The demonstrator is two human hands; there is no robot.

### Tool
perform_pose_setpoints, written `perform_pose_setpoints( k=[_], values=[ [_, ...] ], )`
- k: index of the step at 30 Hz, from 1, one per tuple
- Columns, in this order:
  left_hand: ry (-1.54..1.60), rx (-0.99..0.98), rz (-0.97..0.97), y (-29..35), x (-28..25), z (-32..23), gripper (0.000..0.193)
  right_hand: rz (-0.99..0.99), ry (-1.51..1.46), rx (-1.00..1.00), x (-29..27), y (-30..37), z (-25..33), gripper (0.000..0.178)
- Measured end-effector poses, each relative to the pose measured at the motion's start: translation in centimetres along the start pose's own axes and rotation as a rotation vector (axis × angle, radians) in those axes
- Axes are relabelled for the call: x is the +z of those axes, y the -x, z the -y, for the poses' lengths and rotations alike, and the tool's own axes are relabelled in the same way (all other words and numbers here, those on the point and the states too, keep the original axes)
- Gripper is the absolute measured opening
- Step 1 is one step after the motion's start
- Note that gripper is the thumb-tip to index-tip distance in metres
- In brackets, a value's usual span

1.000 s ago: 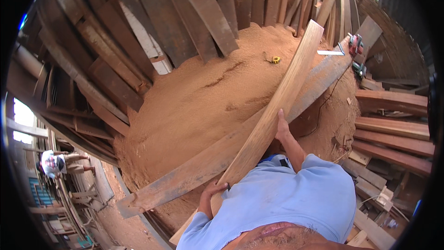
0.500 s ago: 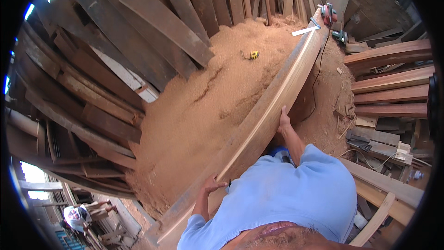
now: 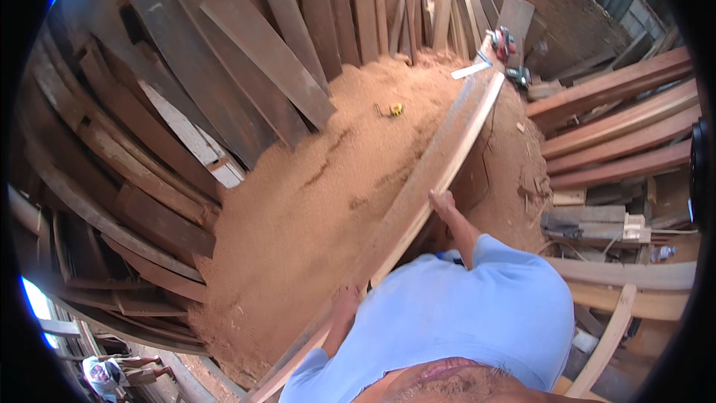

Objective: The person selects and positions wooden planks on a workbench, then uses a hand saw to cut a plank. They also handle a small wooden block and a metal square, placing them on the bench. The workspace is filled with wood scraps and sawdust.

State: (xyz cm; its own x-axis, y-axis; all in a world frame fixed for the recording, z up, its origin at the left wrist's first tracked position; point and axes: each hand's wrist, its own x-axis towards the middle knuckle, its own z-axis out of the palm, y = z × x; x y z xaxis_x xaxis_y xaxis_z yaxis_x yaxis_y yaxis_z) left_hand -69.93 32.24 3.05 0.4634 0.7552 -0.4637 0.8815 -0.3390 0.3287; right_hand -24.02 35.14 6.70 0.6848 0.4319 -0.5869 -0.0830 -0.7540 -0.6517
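Observation:
A long wooden plank (image 3: 464,151) runs slantwise from the lower left to the upper right, its narrow pale edge toward me. My right hand (image 3: 443,204) grips that edge near the middle, fingers closed over it. Farther down the same plank, my left hand (image 3: 345,301) is closed at its side, close to my shirt; its fingertips are partly hidden. At the far end lies a try square (image 3: 468,71) with a white blade and blue stock. Beside it sit a red power tool (image 3: 503,45) and a dark green one (image 3: 518,76).
A yellow tape measure (image 3: 396,110) lies on the sawdust heap (image 3: 298,216). Dark boards (image 3: 261,52) lean along the left and back. Stacked reddish beams (image 3: 611,123) are at the right, with a pale batten (image 3: 605,343) below. Another person (image 3: 104,375) is at the lower left.
The plank has turned: its broad pale face showed before, and now mostly a narrow pale edge does. My right hand has shifted with it. The view has swung slightly.

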Motion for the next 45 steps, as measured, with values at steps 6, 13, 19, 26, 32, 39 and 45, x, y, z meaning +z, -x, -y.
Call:
perform_pose_setpoints(
  k=[6, 13, 19, 26, 32, 39, 45],
  values=[
    [0.087, -0.118, 0.32, -1.5, -7.3, -4.9, 0.068, 0.062, -0.016, 0.082, -0.5, 0.0, -1.3, 0.063],
    [0.47, 0.153, -0.141, -11.8, -10.0, -12.2, 0.061, 0.212, -0.09, 0.137, -1.2, -0.5, -2.2, 0.058],
    [0.728, 0.31, 0.154, -17.8, -12.0, -27.0, 0.032, 0.443, 0.164, -0.065, -7.4, -0.3, -1.9, 0.044],
    [1.02, 0.351, 0.453, -18.1, -9.3, -43.6, 0.049, 0.578, -0.513, -0.321, -20.1, -0.8, -1.5, 0.034],
    [0.959, 0.268, 0.567, -19.7, -6.5, -54.3, 0.048, 0.523, -0.437, -0.315, -28.6, -6.0, -6.2, 0.029],
    [0.831, 0.33, 0.363, -24.7, -6.7, -59.4, 0.045, 0.299, -0.327, -0.409, -31.3, -13.3, -9.1, 0.024],
    [0.528, 0.353, -0.088, -35.9, -6.4, -59.2, 0.052, 0.15, -0.352, -0.106, -34.8, -18.5, -10.3, 0.024]
  ],
)
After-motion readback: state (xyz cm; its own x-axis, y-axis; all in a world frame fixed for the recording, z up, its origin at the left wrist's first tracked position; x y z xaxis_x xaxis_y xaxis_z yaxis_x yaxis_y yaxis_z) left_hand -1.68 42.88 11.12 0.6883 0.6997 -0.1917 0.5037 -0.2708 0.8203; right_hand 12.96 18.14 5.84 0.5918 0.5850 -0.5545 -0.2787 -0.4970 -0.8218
